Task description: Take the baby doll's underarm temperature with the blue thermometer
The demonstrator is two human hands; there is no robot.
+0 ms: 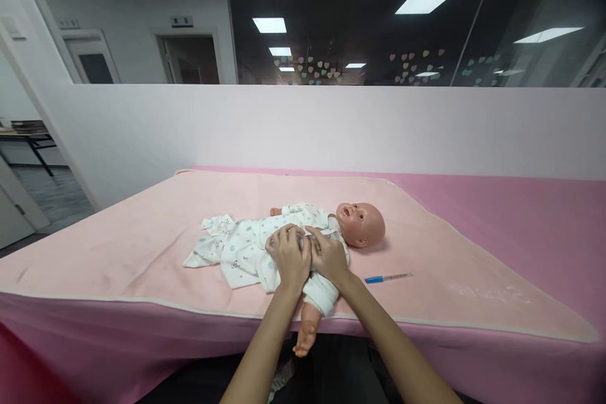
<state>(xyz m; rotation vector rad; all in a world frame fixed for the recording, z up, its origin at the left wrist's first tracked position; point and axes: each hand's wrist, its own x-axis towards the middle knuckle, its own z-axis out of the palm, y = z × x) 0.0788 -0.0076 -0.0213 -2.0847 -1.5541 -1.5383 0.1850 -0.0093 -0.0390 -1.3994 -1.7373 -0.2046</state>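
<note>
A baby doll [362, 225] lies on its back on a peach mat [156, 227], its head to the right and one bare arm hanging over the near edge. It wears a white patterned outfit [246, 246]. Both my hands rest on the doll's chest, side by side. My left hand [290, 254] has its fingers bent on the cloth near the front opening. Beside it, my right hand [327, 255] has thumb and fingers closed at the cloth below the collar. What lies between the fingertips is too small to make out.
A blue-ended thermometer-like stick [388, 278] lies on the mat right of my right forearm. Pink cloth [544, 221] covers the surface under the mat. A white low wall [360, 129] stands behind it, with dark glass above.
</note>
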